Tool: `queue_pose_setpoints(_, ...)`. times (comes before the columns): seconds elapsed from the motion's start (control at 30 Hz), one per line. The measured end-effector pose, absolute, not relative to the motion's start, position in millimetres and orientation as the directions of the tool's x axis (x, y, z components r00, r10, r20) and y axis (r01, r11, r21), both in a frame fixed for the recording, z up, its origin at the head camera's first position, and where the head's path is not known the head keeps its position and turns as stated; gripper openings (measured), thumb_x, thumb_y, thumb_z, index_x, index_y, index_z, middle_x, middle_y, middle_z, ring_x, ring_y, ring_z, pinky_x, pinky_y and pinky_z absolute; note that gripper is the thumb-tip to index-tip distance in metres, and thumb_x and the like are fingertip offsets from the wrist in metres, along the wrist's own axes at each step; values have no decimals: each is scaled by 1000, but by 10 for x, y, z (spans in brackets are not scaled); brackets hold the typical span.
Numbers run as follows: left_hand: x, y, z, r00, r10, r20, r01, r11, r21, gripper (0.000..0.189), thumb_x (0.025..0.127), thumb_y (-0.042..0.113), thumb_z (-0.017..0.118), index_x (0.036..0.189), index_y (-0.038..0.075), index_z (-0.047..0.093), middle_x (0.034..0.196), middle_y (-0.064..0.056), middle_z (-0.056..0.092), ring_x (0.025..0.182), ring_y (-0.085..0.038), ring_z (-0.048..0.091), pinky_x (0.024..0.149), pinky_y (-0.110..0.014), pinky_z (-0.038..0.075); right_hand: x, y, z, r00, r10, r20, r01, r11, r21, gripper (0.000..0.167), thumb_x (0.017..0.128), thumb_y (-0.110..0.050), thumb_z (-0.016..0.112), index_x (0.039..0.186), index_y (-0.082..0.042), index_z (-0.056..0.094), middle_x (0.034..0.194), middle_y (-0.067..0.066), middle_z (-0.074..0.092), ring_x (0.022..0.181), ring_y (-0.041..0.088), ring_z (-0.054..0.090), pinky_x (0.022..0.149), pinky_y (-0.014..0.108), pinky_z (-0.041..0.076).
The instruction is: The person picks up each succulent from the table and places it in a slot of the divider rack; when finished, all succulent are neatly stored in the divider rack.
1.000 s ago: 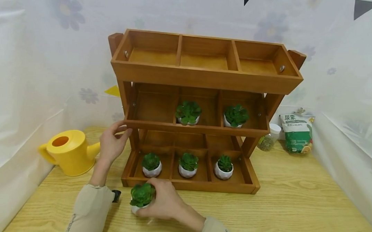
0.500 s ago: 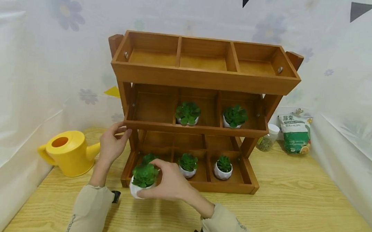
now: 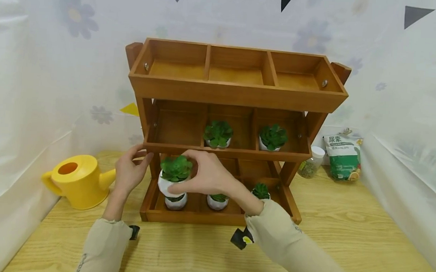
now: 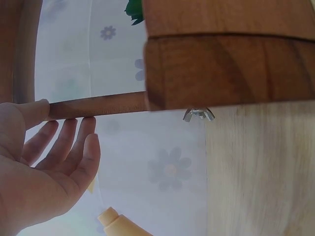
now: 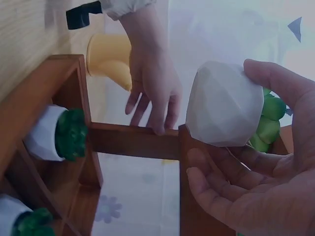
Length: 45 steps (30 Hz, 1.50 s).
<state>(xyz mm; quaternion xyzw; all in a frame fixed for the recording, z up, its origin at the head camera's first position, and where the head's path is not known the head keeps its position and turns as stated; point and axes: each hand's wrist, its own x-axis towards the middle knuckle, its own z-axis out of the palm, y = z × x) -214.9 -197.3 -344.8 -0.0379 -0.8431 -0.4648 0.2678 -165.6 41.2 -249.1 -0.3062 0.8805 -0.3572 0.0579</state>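
Observation:
My right hand (image 3: 210, 174) holds a small potted succulent (image 3: 176, 169) by its white faceted pot, thumb on one side and fingers on the other. It is raised in front of the lower left compartments of a three-tier wooden plant stand (image 3: 238, 94). In the right wrist view the white pot (image 5: 226, 105) lies sideways between thumb and fingers. My left hand (image 3: 130, 168) grips the stand's left upright just below the middle tier; in the left wrist view thumb and fingertips meet the wooden bar (image 4: 98, 105). The raised pot partly hides another potted succulent (image 3: 176, 202) on the bottom tier.
Two potted succulents, one in the centre (image 3: 218, 134) and one at right (image 3: 273, 137), sit on the middle tier. The bottom tier holds more. A yellow watering can (image 3: 80, 182) stands left. A lidded jar (image 3: 312, 162) and a green-white bag (image 3: 344, 157) stand right.
My right hand has lifted the potted succulent off the table, up and forward past the bottom tier's front edge. My left hand has stayed at the upright.

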Motion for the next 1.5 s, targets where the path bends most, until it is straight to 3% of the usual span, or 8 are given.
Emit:
queue_pose_setpoints(0.13, -2147, -1977, -3443, -862, -178, 475, 306, 565, 767, 31, 93, 13, 63, 122, 0, 62, 106, -24, 67, 96, -37, 66, 82, -50, 54, -1726, 410, -2362, -809, -575, 122, -506, 575, -643, 74, 74, -42, 79, 136, -12, 51, 94, 0, 64, 60, 13, 58, 75, 33, 51)
queue_pose_setpoints(0.27, -2134, -1981, -3427, -866, -182, 466, 295, 566, 770, 31, 93, 13, 62, 122, 0, 62, 108, -24, 67, 98, -38, 65, 83, -50, 53, -1796, 373, -2202, -801, -579, 156, -533, 568, -628, 66, 74, -41, 80, 128, -14, 56, 89, -3, 64, 65, 14, 59, 67, 30, 50)
queue_pose_setpoints(0.5, -2120, -1966, -3410, -872, -178, 455, 290, 561, 775, 34, 94, 15, 62, 125, 0, 61, 109, -26, 66, 96, -39, 65, 83, -51, 53, -1944, 334, -1937, -801, -562, 206, -568, 604, -559, 60, 73, -40, 80, 123, -13, 59, 95, -5, 64, 74, 13, 59, 68, 27, 49)
queue_pose_setpoints(0.87, -2142, -1978, -3446, -866, -176, 468, 296, 575, 763, 36, 93, 17, 63, 125, 1, 61, 108, -26, 66, 91, -41, 66, 80, -51, 54, -2234, 122, -1877, -822, -520, 233, -562, 671, -484, 75, 74, -41, 79, 136, -9, 52, 127, 3, 58, 109, 18, 57, 90, 32, 49)
queue_pose_setpoints(1.0, -2139, -1979, -3444, -866, -184, 465, 287, 579, 763, 37, 94, 19, 63, 126, 1, 60, 108, -26, 66, 91, -42, 66, 81, -52, 54, -2313, 19, -1881, -837, -492, 240, -544, 697, -468, 81, 75, -40, 79, 141, -7, 47, 140, 6, 49, 126, 22, 47, 101, 34, 43)
queue_pose_setpoints(1.33, -2112, -1964, -3416, -871, -182, 456, 279, 582, 764, 38, 94, 20, 62, 127, 1, 60, 107, -27, 66, 90, -42, 66, 81, -53, 53, -2463, -151, -1897, -869, -457, 192, -492, 751, -440, 82, 79, -34, 77, 146, -7, 39, 148, 7, 39, 135, 26, 35, 106, 34, 38)
queue_pose_setpoints(1.5, -2115, -1962, -3419, -870, -188, 456, 275, 581, 766, 38, 94, 19, 62, 126, 1, 60, 105, -26, 67, 89, -42, 67, 80, -53, 53, -2505, -203, -1928, -862, -474, 179, -505, 778, -374, 78, 80, -34, 76, 144, -8, 40, 144, 6, 45, 130, 25, 42, 104, 32, 40)
